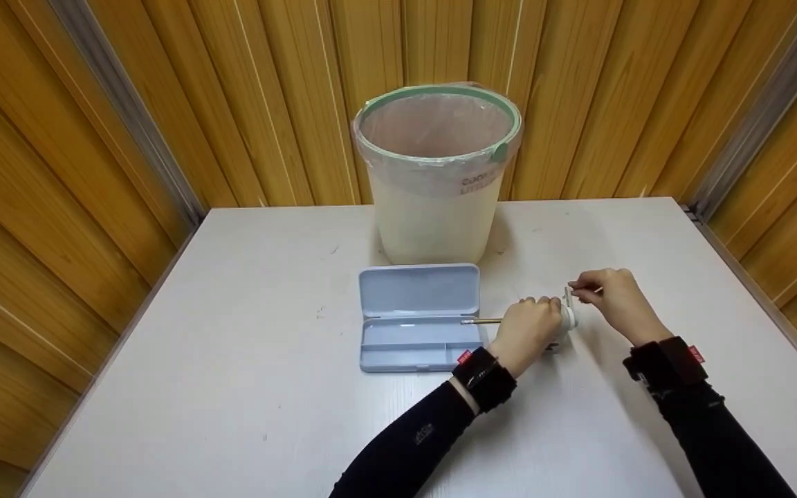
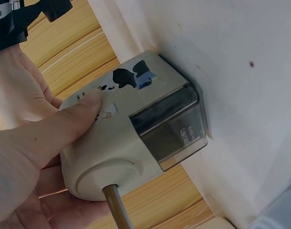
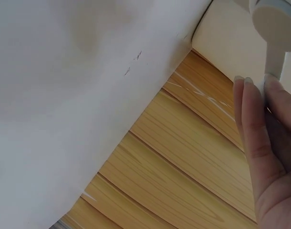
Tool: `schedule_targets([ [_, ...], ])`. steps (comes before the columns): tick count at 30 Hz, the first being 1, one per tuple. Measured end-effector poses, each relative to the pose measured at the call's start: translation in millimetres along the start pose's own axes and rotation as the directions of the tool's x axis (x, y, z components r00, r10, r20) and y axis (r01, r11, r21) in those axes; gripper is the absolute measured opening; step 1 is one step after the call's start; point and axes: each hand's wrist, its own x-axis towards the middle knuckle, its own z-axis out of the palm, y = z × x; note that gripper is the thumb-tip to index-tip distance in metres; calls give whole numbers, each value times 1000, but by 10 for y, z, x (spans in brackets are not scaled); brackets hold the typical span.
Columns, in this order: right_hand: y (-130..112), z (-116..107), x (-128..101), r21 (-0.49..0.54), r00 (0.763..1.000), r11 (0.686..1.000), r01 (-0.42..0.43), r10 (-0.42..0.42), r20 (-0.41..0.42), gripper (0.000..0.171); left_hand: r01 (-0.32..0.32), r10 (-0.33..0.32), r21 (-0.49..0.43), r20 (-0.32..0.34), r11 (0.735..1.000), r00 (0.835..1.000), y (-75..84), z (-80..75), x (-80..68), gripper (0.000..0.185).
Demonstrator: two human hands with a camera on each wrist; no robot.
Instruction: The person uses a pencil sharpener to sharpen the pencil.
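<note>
Two hands (image 1: 528, 330) (image 1: 618, 306) are well inside the table's edges (image 1: 762, 328), left gripping sharpener (image 2: 119, 140), right pinching crank (image 3: 275, 62).

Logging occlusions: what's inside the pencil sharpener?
One end of the pencil goes into the sharpener; that end is hidden by the housing. Any contents of the dark see-through drawer can't be made out.

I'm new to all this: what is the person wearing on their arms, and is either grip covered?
The left sleeve and right sleeve are black; the left has a small pale marking, too blurred to read. The left wristband and right wristband are bulky and black, each with a red tag. The left grip and right grip are bare hands, without gloves.
</note>
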Motion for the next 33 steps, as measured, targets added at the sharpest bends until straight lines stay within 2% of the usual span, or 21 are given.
schedule_targets([
  [4, -3, 0, 19, -2, 1000, 1000, 0, 0, 17, 7, -3, 3, 4, -14, 1000, 1000, -11, 6, -6, 17],
  [10, 15, 36, 69, -39, 999, 999, 16, -14, 39, 5, 3, -3, -3, 2, 1000, 1000, -37, -2, 0, 20],
  [17, 106, 154, 75, -91, 992, 996, 13, -2, 122, 0, -2, 2, -4, 11, 1000, 1000, -16, -8, -2, 20],
  [20, 131, 169, 78, -108, 989, 994, 21, -5, 150, 4, -2, 2, 3, 5, 1000, 1000, -7, -6, -9, 17],
  [26, 153, 170, 113, -103, 979, 993, 55, -34, 203, 4, 4, -4, 4, -3, 1000, 1000, -4, 5, -16, 14],
  [33, 178, 189, 101, -86, 965, 995, 45, -21, 262, 4, 13, -13, 30, -16, 999, 1000, 7, 9, -14, 12],
])
